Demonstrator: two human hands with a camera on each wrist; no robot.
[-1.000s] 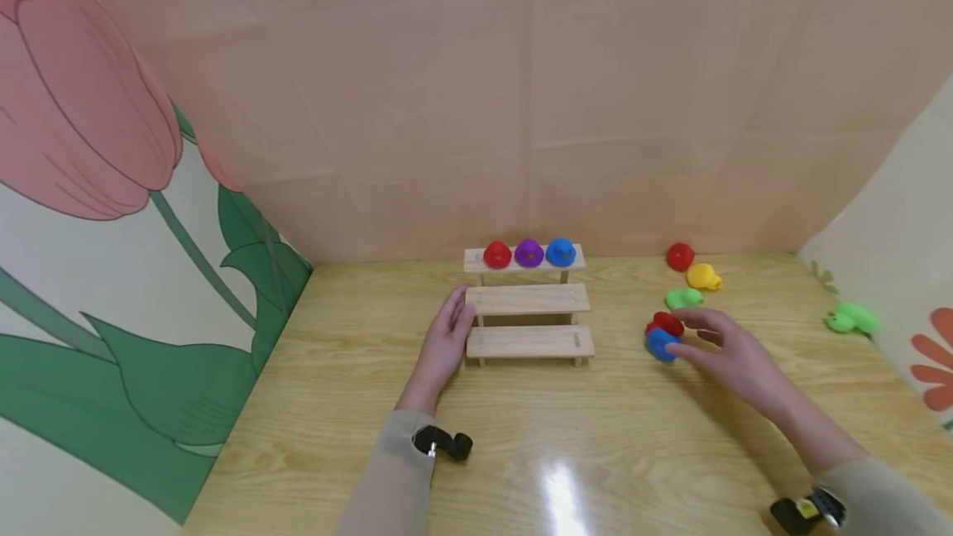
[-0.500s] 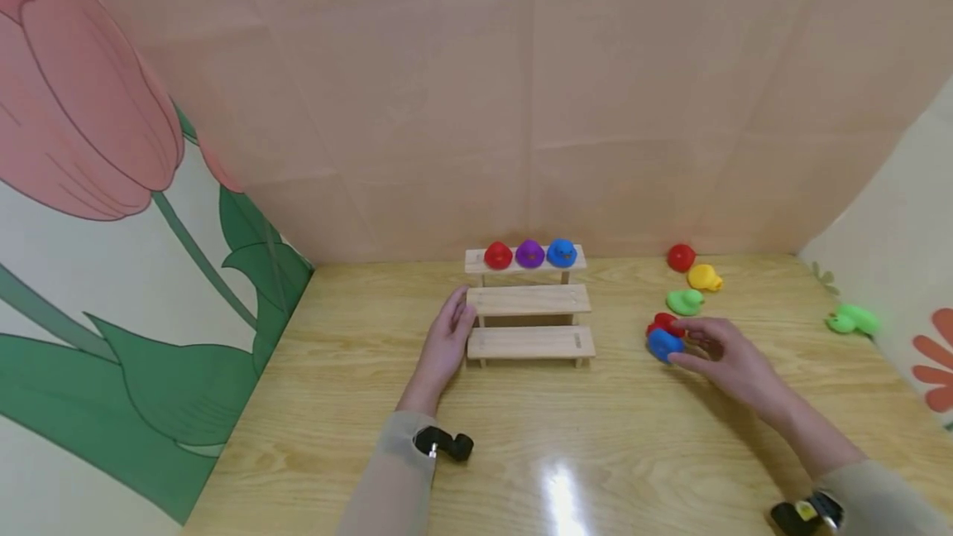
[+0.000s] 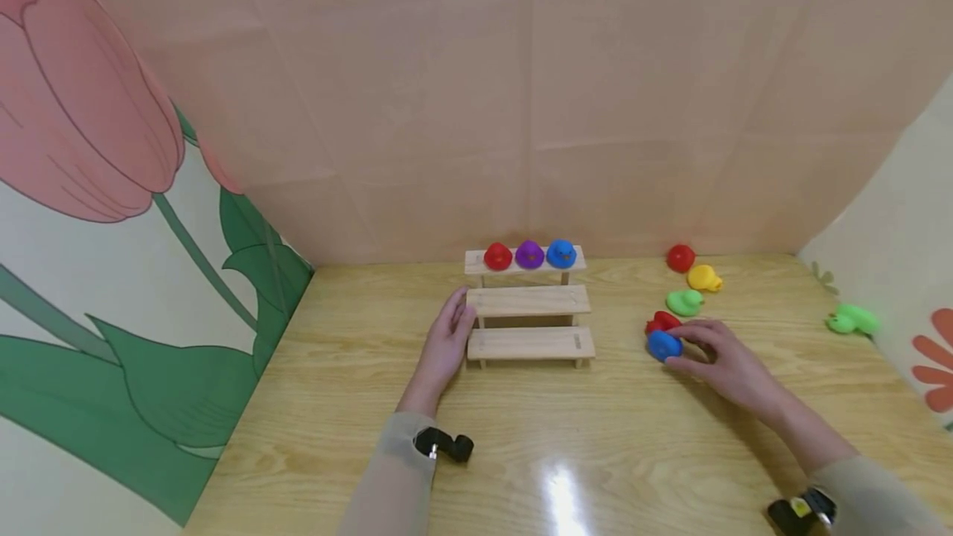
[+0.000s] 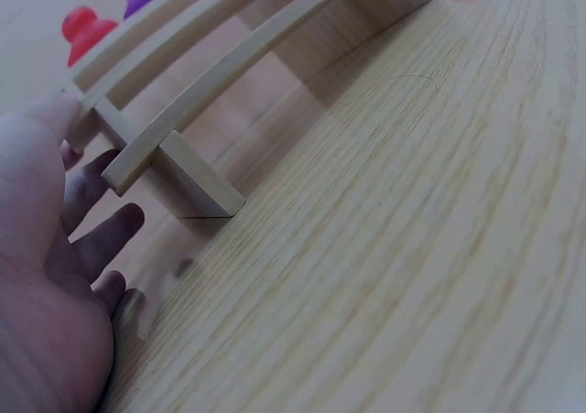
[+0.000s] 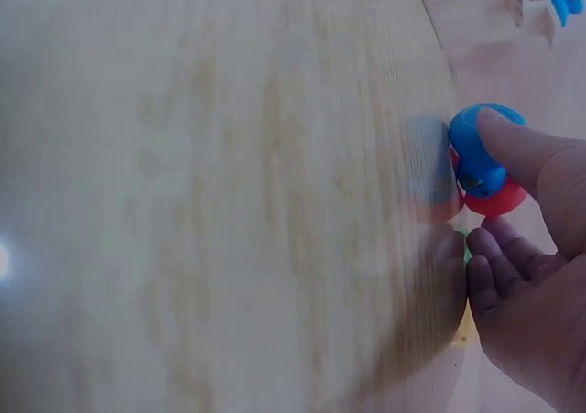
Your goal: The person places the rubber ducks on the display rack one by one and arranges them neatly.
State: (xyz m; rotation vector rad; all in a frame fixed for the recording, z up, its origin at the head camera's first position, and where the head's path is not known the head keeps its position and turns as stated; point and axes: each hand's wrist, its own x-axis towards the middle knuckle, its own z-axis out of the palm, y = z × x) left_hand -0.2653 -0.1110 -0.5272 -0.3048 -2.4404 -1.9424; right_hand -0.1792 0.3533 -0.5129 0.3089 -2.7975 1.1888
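A three-tier wooden stand (image 3: 529, 343) holds a red duck (image 3: 497, 256), a purple duck (image 3: 529, 255) and a blue duck (image 3: 562, 254) on its back tier. My left hand (image 3: 445, 339) rests against the stand's left end, its lower fingers loosely bent beside the wood in the left wrist view. On the right, my right hand (image 3: 725, 361) pinches another blue toy duck (image 5: 478, 152) between thumb and fingers. That duck is tipped, head toward the fingers. A red duck (image 3: 661, 322) lies right behind it, partly covered.
Farther back on the table (image 3: 335, 437) are a green duck (image 3: 685, 302), a yellow duck (image 3: 704, 278) and a red one (image 3: 681, 258). Another green duck (image 3: 853, 319) lies by the right wall. The stand's middle tier (image 3: 529, 299) and front tier are bare.
My right hand backs off slightly, then its fingers close in on the blue duck, which turns a little and shows more of the red duck behind. The left hand stays put.
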